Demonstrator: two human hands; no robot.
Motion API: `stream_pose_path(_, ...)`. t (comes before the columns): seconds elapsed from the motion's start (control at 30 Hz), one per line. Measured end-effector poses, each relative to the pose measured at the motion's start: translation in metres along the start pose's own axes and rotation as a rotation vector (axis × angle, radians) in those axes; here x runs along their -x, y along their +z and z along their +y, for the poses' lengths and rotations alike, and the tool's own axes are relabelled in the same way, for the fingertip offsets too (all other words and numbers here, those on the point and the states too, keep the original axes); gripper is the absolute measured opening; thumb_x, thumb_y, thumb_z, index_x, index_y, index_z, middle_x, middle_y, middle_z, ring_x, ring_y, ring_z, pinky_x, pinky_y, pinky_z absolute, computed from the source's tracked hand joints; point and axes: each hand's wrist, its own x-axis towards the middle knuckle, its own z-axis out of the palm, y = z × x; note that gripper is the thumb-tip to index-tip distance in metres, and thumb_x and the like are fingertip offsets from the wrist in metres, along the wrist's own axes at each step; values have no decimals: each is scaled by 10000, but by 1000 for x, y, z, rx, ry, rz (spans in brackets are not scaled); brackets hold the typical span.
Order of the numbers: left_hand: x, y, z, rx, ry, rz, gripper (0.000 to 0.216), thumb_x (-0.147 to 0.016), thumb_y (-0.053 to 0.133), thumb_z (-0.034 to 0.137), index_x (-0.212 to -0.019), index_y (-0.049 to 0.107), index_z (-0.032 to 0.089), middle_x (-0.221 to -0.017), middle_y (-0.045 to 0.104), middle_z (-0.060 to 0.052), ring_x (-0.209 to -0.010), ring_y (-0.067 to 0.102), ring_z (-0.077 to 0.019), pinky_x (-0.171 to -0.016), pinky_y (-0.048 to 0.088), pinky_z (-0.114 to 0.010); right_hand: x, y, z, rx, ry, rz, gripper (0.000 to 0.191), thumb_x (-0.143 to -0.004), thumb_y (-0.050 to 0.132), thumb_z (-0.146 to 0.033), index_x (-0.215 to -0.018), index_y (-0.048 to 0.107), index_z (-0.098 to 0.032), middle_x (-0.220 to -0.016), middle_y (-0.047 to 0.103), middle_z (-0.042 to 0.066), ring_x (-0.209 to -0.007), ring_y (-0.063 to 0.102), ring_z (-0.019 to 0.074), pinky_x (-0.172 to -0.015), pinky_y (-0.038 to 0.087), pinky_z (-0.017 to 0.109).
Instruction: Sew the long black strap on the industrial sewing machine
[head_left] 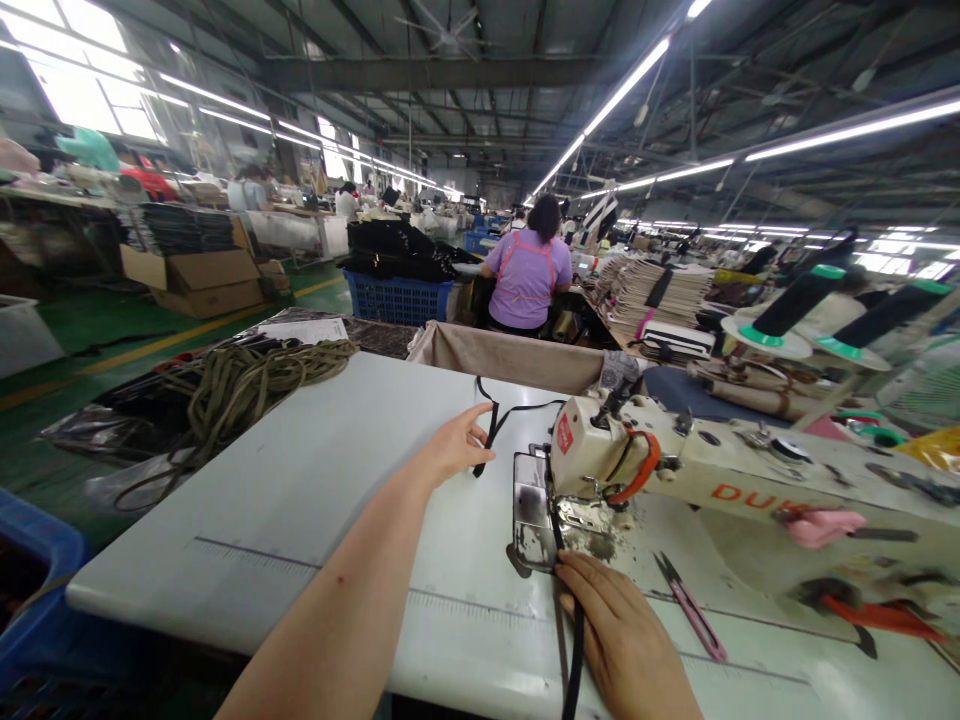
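A narrow black strap (576, 655) runs up from the table's front edge and under the head of the sewing machine (592, 440). My right hand (619, 625) holds it just before the metal needle plate (534, 510), fingers closed and the strap under them. Behind the machine, my left hand (454, 447) pinches a hanging length of black strap (492, 425) between thumb and fingers. From there the strap loops back toward the machine head. Pink-handled thread snips (694, 610) lie to the right of my right hand.
The white table (300, 480) has printed rulers. Olive cords (255, 385) are bundled at its far left, by a blue crate (34, 580). A fabric-lined bin (510, 355) stands behind. Black thread cones (799, 305) stand right; a person in purple (529, 275) sits ahead.
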Motion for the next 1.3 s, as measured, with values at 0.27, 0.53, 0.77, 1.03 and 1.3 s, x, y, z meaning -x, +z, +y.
stream_pose_path(0.27,-1,-1,-2,53,0,-9,879,-655,865,121,-1486,593,205,-923,645,-8,-694,626,-129,-618,466,-234,-1,0,-1,25,-4,-6,307,-1114,499,-303,-1341,687,-218,-1341,748,90,-1211,731,263,-1018,625,439)
stream_pose_path(0.53,-1,-1,-3,-33,5,-22,673,-669,825,113,-1326,706,195,-961,667,-28,-717,651,-147,-626,509,-249,0,1,-2,9,13,-8,301,-1102,523,-304,-1341,693,-234,-1340,750,89,-1208,736,272,-1009,635,446)
stream_pose_path(0.77,5,-2,9,-196,5,-41,654,-702,798,123,-1343,734,236,-909,718,-18,-678,650,-161,-634,492,-258,-1,-2,-2,-3,14,-14,322,-1067,523,-222,-1343,690,-228,-1350,744,90,-1220,728,269,-1029,629,443)
stream_pose_path(1.03,12,1,25,-242,177,26,746,-679,836,63,-1383,704,270,-1319,691,-66,-793,674,-150,-836,565,-301,6,6,4,-6,34,21,501,-950,450,-49,-1356,683,-227,-1357,743,73,-1219,728,243,-1014,643,428)
stream_pose_path(1.3,16,2,28,-176,241,-24,818,-688,846,76,-1436,642,338,-1597,512,-61,-802,664,-117,-925,577,-334,0,1,-2,-156,165,121,388,-1022,488,-130,-1293,722,-280,-1276,774,65,-1166,751,232,-1003,652,387)
